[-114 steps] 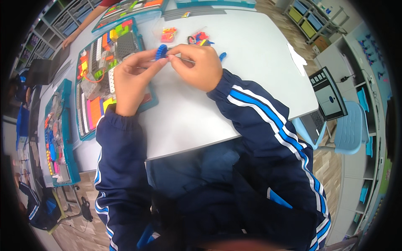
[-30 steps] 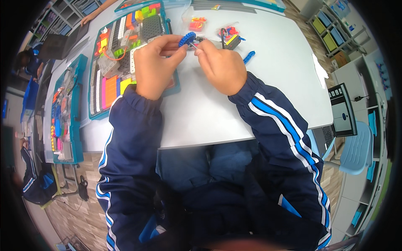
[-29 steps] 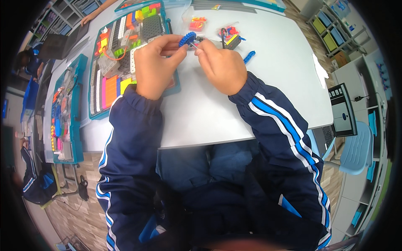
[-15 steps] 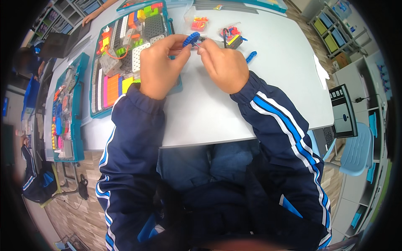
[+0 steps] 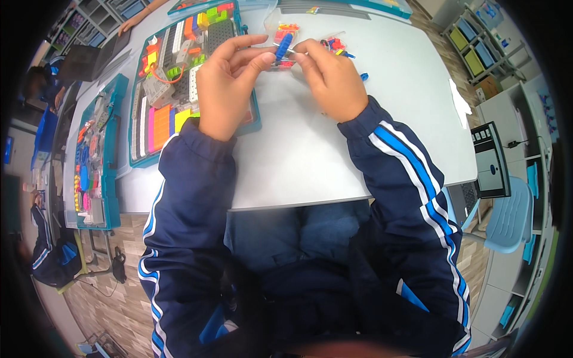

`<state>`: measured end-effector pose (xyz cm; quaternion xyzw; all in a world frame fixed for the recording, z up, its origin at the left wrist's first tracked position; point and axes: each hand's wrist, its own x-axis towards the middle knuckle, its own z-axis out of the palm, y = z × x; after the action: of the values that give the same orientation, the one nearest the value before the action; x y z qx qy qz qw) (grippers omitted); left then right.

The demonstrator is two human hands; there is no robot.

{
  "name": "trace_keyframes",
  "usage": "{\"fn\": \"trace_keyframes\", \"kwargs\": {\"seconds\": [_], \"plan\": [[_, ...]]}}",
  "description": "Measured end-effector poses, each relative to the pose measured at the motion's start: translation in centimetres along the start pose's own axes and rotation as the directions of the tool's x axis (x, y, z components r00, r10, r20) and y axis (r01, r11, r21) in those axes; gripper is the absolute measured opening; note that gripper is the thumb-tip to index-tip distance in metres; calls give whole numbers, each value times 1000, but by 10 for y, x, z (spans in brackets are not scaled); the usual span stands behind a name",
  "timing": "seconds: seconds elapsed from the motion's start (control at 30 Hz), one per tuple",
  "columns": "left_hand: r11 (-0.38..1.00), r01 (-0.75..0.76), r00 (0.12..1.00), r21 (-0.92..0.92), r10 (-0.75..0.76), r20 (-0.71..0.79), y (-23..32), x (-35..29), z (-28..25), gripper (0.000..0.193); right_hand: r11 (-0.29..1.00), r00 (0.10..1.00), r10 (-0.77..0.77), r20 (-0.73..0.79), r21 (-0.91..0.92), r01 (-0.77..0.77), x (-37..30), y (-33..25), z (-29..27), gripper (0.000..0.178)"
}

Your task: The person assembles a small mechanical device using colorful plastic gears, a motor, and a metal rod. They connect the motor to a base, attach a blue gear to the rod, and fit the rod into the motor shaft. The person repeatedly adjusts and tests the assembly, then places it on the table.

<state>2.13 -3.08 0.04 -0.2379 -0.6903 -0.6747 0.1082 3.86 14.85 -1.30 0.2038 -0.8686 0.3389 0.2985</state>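
Above the white table, my left hand (image 5: 228, 86) pinches a blue toothed wheel (image 5: 284, 48) between thumb and fingers; the wheel is seen nearly edge-on. A thin light-coloured rod (image 5: 292, 51) sticks out of the wheel's right side. My right hand (image 5: 335, 82) has thumb and forefinger closed on that rod's outer end. Part of the rod is hidden by my fingers. Behind my hands lie a small clear bag of red and orange pieces (image 5: 288, 31) and another little heap of red pieces (image 5: 338, 44). A blue piece (image 5: 364, 77) shows beside my right hand.
To the left stands an open teal case (image 5: 255, 125) of colourful building parts, with a second teal case (image 5: 111, 179) farther left. Another person's hand (image 5: 128, 25) rests at the far left. A laptop (image 5: 490, 156) and a blue chair (image 5: 509, 215) are at the right.
The blue wheel has turned from a slanted view to nearly edge-on and shifted slightly right and up. My right hand has moved a little to the right, covering more of the pieces behind it.
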Motion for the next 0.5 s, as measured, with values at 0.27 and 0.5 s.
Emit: {"fn": "trace_keyframes", "kwargs": {"seconds": [0.27,0.5], "plan": [[911,-112,992,396,123,-1,-9,0,-5,15,995,978,-98,-185,-20,96,7,11,-6,9],[442,-418,902,794,305,305,-22,12,-10,13,991,970,-16,-244,-135,-17,12,20,-14,11]]}}
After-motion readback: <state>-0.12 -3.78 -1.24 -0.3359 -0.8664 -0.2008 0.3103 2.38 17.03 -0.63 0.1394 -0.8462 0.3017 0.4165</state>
